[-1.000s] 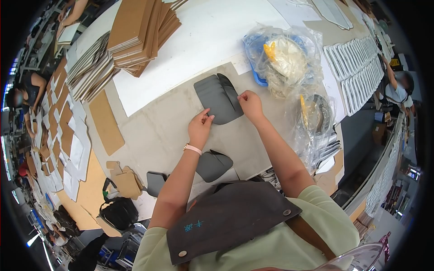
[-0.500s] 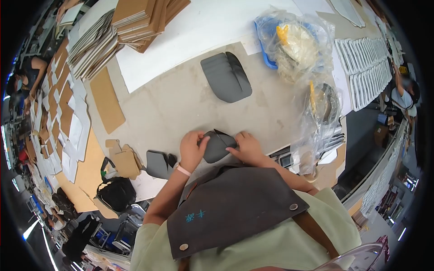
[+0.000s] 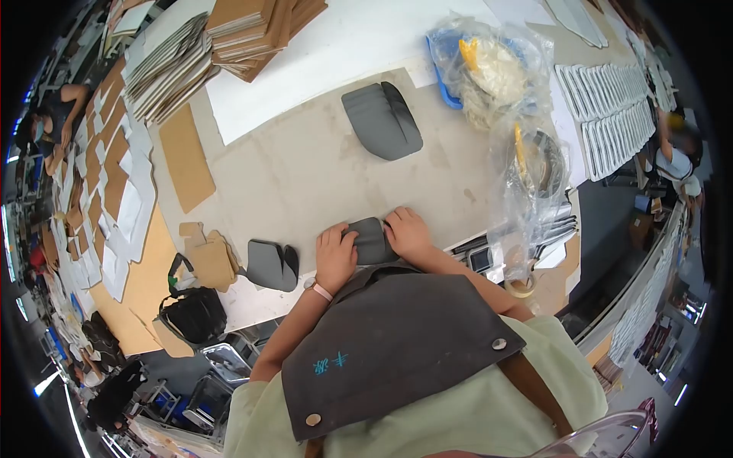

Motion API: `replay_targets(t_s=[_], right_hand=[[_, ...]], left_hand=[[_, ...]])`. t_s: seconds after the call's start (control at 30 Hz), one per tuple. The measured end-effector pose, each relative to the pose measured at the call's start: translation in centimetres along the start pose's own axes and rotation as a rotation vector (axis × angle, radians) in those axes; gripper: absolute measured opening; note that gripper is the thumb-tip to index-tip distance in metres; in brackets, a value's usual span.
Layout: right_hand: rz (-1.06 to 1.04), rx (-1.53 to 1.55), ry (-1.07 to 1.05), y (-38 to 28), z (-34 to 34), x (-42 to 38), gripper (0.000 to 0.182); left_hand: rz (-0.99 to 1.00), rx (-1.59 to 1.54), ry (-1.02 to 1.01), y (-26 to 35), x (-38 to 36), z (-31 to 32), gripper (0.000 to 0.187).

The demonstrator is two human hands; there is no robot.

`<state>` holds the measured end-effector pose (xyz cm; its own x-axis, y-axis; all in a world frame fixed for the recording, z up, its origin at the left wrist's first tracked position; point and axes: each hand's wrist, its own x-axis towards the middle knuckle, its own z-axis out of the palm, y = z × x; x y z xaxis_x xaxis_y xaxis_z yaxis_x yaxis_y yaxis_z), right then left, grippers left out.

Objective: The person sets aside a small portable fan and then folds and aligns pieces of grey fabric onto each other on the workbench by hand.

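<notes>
A small dark grey sheet piece [image 3: 371,238] with rounded corners lies at the table's near edge, between my hands. My left hand [image 3: 336,253] grips its left side, thumb on top and fingers curled. On the right side, my right hand [image 3: 409,233] is closed over the edge, and its thumb is partly hidden. Left of my hands lies a similar dark grey piece [image 3: 267,264] with a folded flap. Farther up the table is a stack of larger dark grey pieces [image 3: 382,122], its right part raised in a fold.
Brown cardboard stacks [image 3: 248,34] stand at the back left. A blue tray [image 3: 441,80] with plastic bags is at the back right, near rows of white strips [image 3: 603,99]. A tape roll [image 3: 522,287] and black bag [image 3: 195,314] sit near the front. Other people work at both sides.
The small grey piece has turned and its raised flap now lies flatter. My left hand has shifted right and my right hand slightly up, both still on its sides.
</notes>
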<state>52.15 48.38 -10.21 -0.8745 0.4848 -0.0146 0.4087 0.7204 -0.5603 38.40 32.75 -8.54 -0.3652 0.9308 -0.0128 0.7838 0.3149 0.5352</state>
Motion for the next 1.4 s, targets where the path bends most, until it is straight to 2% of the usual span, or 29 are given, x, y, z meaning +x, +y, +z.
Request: replay_targets(t_s=[0.1, 0.2, 0.3, 0.47, 0.57, 0.67, 0.77, 0.97, 1.1, 1.17, 1.27, 1.33, 1.4], right_hand=[[0.248, 0.054, -0.044, -0.2, 0.1, -0.5, 0.019], [0.295, 0.11, 0.004, -0.3, -0.5, -1.5, 0.018], [0.137, 0.137, -0.04, -1.1, -1.1, -2.5, 0.017], [0.096, 0.078, 0.046, -0.3, 0.8, -3.2, 0.016], [0.093, 0.034, 0.04, -0.4, 0.9, -3.3, 0.02], [0.131, 0.027, 0.039, -0.9, 0.8, -3.3, 0.024], [0.121, -0.014, 0.043, -1.1, 1.0, -3.4, 0.025], [0.173, -0.052, 0.079, -1.4, 2.1, -3.5, 0.032], [0.247, -0.028, 0.143, -1.7, 2.5, -3.3, 0.028], [0.305, 0.111, 0.194, -1.4, 2.6, -3.6, 0.028], [0.488, 0.421, 0.217, -1.5, 1.2, -4.2, 0.028], [0.562, 0.601, 0.211, -0.9, 1.2, -5.1, 0.031], [0.812, 0.987, -0.007, -2.0, -1.5, -5.0, 0.036]], left_hand=[[-0.065, -0.068, 0.003, 0.2, -0.6, 0.0, 0.031], [-0.154, -0.173, 0.021, -0.2, -1.0, 0.5, 0.032], [-0.214, -0.164, 0.047, 0.0, -1.3, 0.6, 0.038], [-0.168, -0.038, 0.147, 0.2, -1.6, 1.1, 0.047], [-0.29, -0.091, 0.181, 0.8, -2.3, 0.9, 0.052], [-0.444, -0.128, 0.075, 0.5, -3.0, 1.2, 0.056], [-0.468, -0.198, 0.078, 0.1, -3.4, 1.7, 0.056], [-0.44, -0.132, 0.126, 0.1, -3.9, 2.3, 0.053], [-0.484, -0.322, 0.146, 0.3, -4.1, 2.4, 0.038], [-0.52, -0.525, 0.11, -0.2, -4.2, 2.7, 0.028], [-0.659, -1.052, -0.027, 2.5, -2.7, -0.9, 0.019], [-0.613, -1.188, -0.042, 5.2, -1.2, -3.4, 0.014], [-0.545, -1.265, -0.078, 7.0, 0.1, -5.0, 0.011]])
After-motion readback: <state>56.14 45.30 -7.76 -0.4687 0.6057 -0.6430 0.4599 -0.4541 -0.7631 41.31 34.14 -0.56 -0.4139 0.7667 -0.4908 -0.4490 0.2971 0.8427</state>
